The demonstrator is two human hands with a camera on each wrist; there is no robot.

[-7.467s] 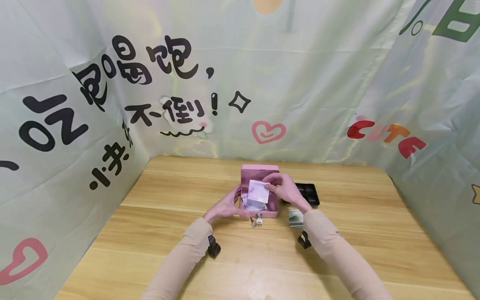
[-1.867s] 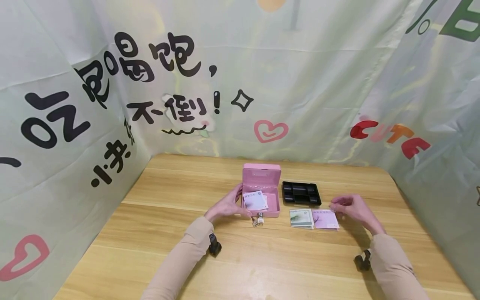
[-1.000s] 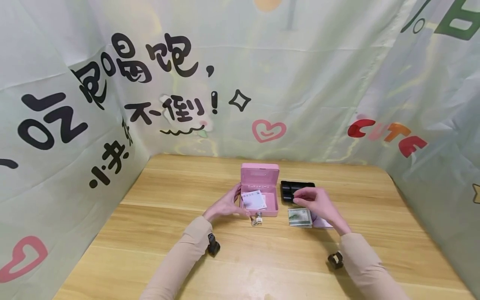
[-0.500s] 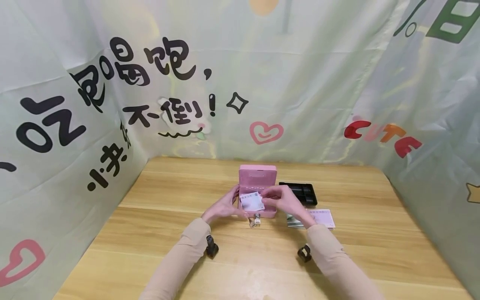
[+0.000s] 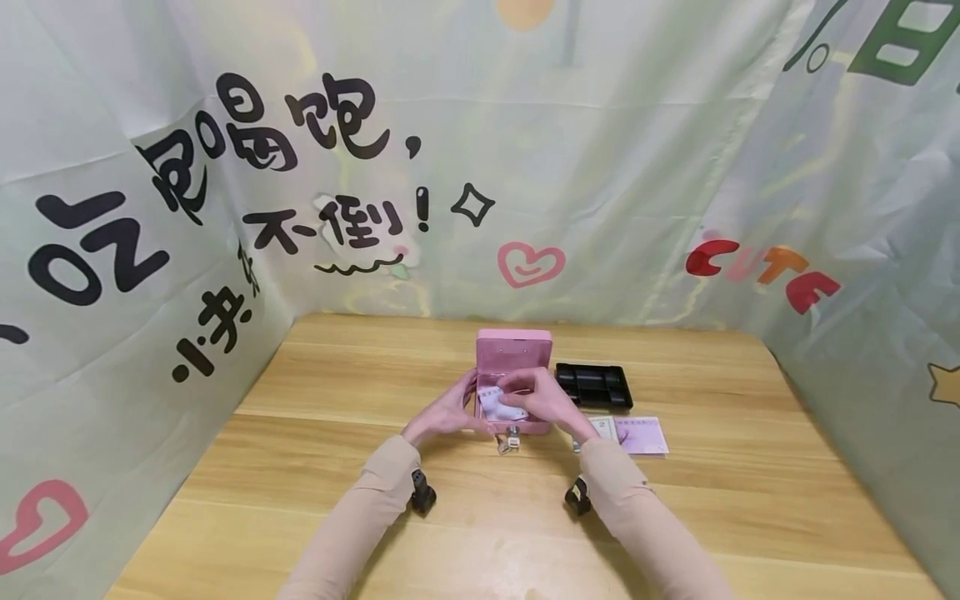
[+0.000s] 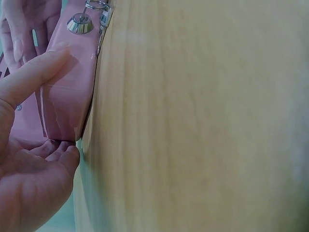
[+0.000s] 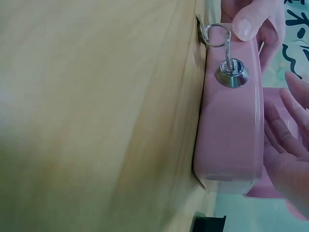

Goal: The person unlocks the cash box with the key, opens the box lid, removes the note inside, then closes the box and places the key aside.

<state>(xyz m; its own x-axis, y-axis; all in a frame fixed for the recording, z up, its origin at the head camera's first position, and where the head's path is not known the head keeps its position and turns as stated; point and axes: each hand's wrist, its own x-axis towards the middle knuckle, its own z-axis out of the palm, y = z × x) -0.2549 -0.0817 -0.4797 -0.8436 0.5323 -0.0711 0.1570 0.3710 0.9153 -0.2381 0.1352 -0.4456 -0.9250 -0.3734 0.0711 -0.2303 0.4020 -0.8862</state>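
A pink metal cash box (image 5: 514,350) stands with its lid raised, a round lock (image 7: 232,76) with keys (image 7: 217,36) on its front. My left hand (image 5: 446,410) grips the box's left front corner, thumb (image 6: 46,67) on the front wall and fingers round the side. Inside the box lies a pale purple banknote (image 5: 491,405). My right hand (image 5: 538,398) reaches in over the front wall, thumb and fingers pinching this note, which bends under them. In the right wrist view the fingertips are partly hidden behind the wall.
Right of the box sits a black compartment tray (image 5: 593,385). In front of it lie a green banknote (image 5: 606,428), partly behind my right wrist, and a purple banknote (image 5: 643,435). Printed cloth (image 5: 637,167) hangs around the wooden table (image 5: 495,533).
My right hand has moved left from beside the purple note, past the tray and into the box. There the banknote now bends under its fingers. My left hand stays on the box.
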